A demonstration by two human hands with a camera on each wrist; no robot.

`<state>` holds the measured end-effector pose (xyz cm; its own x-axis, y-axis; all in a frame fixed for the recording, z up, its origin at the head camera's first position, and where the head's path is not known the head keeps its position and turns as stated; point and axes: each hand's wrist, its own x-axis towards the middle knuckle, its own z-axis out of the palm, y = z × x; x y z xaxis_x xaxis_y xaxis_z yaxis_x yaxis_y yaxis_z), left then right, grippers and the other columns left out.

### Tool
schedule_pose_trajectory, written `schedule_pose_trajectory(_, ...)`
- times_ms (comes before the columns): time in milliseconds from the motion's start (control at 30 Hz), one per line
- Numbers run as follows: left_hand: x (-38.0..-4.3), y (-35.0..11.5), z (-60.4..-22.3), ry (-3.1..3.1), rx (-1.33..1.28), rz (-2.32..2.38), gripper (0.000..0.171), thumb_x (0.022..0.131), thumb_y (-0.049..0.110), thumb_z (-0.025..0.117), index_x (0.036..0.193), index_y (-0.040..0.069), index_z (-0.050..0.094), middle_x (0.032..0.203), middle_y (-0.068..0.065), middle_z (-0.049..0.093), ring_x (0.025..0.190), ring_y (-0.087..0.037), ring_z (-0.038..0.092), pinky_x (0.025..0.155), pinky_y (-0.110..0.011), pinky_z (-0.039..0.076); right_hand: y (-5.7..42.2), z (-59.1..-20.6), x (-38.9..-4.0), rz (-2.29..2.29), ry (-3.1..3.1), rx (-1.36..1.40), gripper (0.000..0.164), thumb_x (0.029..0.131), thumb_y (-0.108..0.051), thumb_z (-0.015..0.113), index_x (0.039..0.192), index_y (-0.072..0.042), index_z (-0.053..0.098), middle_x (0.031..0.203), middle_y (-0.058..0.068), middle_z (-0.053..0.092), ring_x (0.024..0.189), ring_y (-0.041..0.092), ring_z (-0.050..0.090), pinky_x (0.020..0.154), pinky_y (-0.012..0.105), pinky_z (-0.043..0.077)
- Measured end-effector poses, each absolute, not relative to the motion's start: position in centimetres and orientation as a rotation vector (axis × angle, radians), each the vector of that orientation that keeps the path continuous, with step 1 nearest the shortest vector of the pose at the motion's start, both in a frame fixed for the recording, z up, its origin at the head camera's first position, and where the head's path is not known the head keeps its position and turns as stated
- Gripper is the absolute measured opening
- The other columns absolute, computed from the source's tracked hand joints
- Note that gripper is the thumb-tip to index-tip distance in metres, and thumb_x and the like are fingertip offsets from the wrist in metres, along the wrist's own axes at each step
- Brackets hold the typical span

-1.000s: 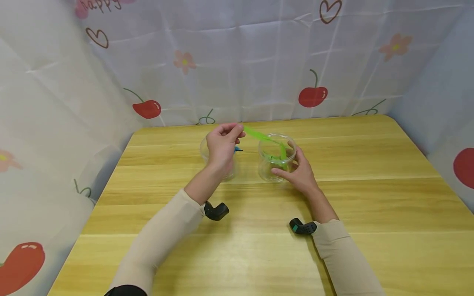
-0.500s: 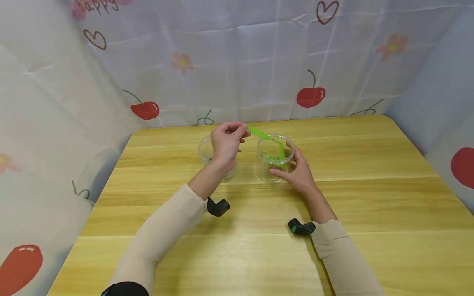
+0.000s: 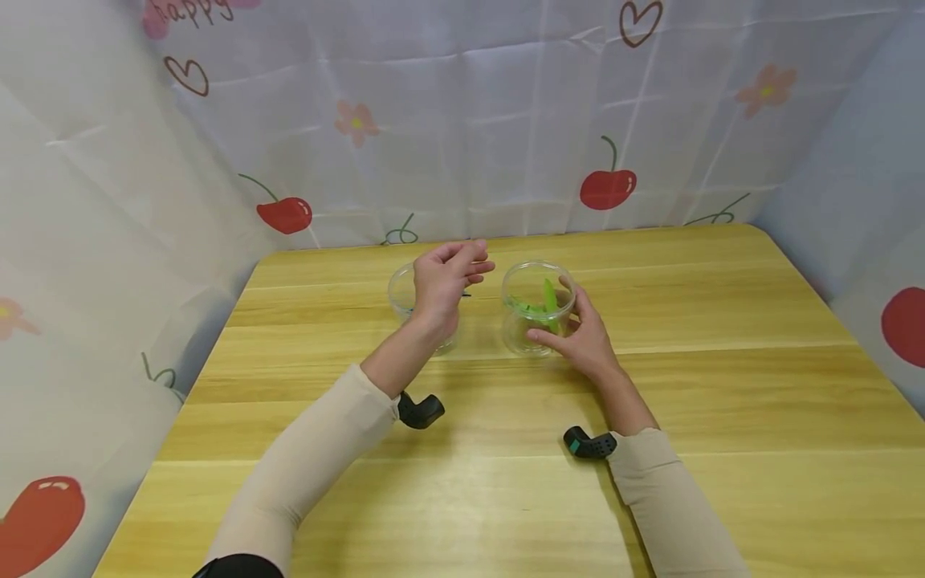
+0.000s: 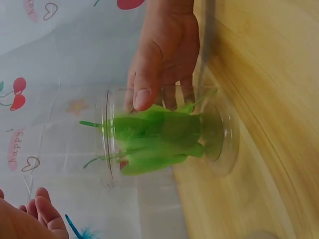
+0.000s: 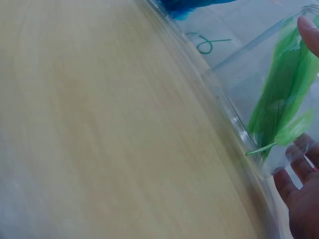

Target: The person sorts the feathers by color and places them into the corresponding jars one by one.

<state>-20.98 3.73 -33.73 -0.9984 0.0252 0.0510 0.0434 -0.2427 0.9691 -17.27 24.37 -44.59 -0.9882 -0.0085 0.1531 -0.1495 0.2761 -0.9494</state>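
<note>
Several green feathers [image 3: 551, 297] stand inside a clear plastic jar [image 3: 515, 331] at the middle of the table. In the left wrist view, quills of the green feathers [image 4: 154, 137] poke past the jar's rim. My right hand [image 3: 584, 335] holds this jar from its right side, thumb in front and fingers behind. To its left, my left hand [image 3: 442, 285] hovers above a second clear jar [image 3: 401, 295], fingers loosely bent and holding nothing. It partly hides that jar. Blue feathers [image 5: 187, 7] show in the right wrist view, at the second jar.
The wooden table [image 3: 491, 482] runs up to a white curtain [image 3: 462, 144] printed with cherries and flowers. Black devices [image 3: 421, 411] sit on both wrists. Curtain walls also stand at the left and right.
My left hand let go of a green feather, which now lies down within the right jar. That hand's fingers have loosened. My right hand has stayed on its jar.
</note>
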Motion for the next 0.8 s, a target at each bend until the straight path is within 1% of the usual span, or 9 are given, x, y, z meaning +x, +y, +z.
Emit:
schedule_pose_trajectory(67,-20.8,3.6,-33.6,-1.901,-0.107,-2.466,0.011,0.092,0.013,0.070,0.088,0.003,0.069,0.081,-0.005,0.070,0.075,-0.017,0.071,0.070,-0.028,0.055,24.1,-43.8,-16.8,1.816,-2.415,0.160,0.095,0.082,-0.012,0.082,0.156,-0.004,0.022,0.148,0.024,0.038,0.130,0.043,0.042,0.108,0.056,0.034)
schedule_pose_trajectory(200,-20.4,3.2,-33.4,-1.863,-0.129,-2.452,0.010,0.092,0.010,0.069,0.087,0.002,0.068,0.079,-0.005,0.069,0.073,-0.016,0.071,0.071,-0.030,0.056,23.9,-43.1,-16.4,1.802,-2.422,0.181,0.096,0.082,-0.015,0.082,0.155,-0.002,0.021,0.148,0.027,0.037,0.129,0.045,0.041,0.106,0.058,0.035)
schedule_pose_trajectory(267,-20.3,2.9,-33.3,-1.857,-0.148,-2.436,0.010,0.093,0.009,0.068,0.090,-0.001,0.068,0.079,-0.005,0.069,0.073,-0.016,0.071,0.071,-0.029,0.055,23.8,-42.9,-16.4,1.801,-2.426,0.188,0.097,0.083,-0.015,0.082,0.155,-0.002,0.020,0.149,0.026,0.037,0.129,0.044,0.041,0.106,0.058,0.035)
schedule_pose_trajectory(433,-19.7,1.9,-33.2,-1.878,-0.260,-2.366,0.017,0.094,0.011,0.067,0.097,-0.006,0.068,0.085,-0.011,0.070,0.077,-0.017,0.071,0.072,-0.029,0.055,24.0,-42.7,-16.4,1.810,-2.424,0.201,0.094,0.082,-0.009,0.081,0.154,0.001,0.021,0.148,0.026,0.038,0.129,0.042,0.041,0.108,0.057,0.034)
schedule_pose_trajectory(467,-19.5,1.6,-33.2,-1.886,-0.295,-2.338,0.019,0.094,0.011,0.067,0.098,-0.008,0.068,0.086,-0.013,0.070,0.078,-0.018,0.071,0.072,-0.030,0.055,24.2,-42.8,-16.5,1.806,-2.422,0.212,0.095,0.082,-0.010,0.081,0.154,0.001,0.021,0.148,0.027,0.038,0.129,0.043,0.041,0.107,0.058,0.034)
schedule_pose_trajectory(600,-18.9,0.6,-33.3,-1.951,-0.431,-2.180,0.020,0.094,0.010,0.066,0.099,-0.009,0.067,0.090,-0.016,0.070,0.083,-0.024,0.070,0.077,-0.041,0.055,24.8,-43.3,-16.5,1.803,-2.390,0.238,0.096,0.080,-0.006,0.081,0.155,0.000,0.022,0.146,0.029,0.039,0.129,0.045,0.041,0.107,0.060,0.033)
schedule_pose_trajectory(633,-18.8,0.4,-33.3,-1.966,-0.459,-2.144,0.020,0.094,0.010,0.066,0.099,-0.009,0.067,0.090,-0.017,0.070,0.084,-0.025,0.070,0.077,-0.043,0.055,25.0,-43.4,-16.4,1.804,-2.378,0.239,0.095,0.080,-0.005,0.081,0.154,0.000,0.022,0.145,0.029,0.039,0.130,0.045,0.040,0.107,0.060,0.033)
schedule_pose_trajectory(700,-18.5,0.0,-33.4,-2.001,-0.511,-2.066,0.019,0.093,0.009,0.066,0.100,-0.008,0.067,0.092,-0.016,0.070,0.085,-0.024,0.068,0.078,-0.042,0.055,25.5,-43.6,-16.4,1.805,-2.362,0.231,0.095,0.079,-0.002,0.080,0.154,0.001,0.022,0.144,0.031,0.039,0.131,0.045,0.038,0.108,0.060,0.031)
schedule_pose_trajectory(800,-18.1,-0.6,-33.5,-2.060,-0.583,-1.948,0.019,0.092,0.009,0.067,0.102,-0.007,0.068,0.096,-0.015,0.070,0.087,-0.019,0.066,0.079,-0.032,0.053,26.9,-43.9,-16.4,1.766,-2.376,0.199,0.100,0.077,-0.001,0.081,0.155,-0.001,0.019,0.145,0.032,0.037,0.135,0.045,0.034,0.108,0.061,0.029)
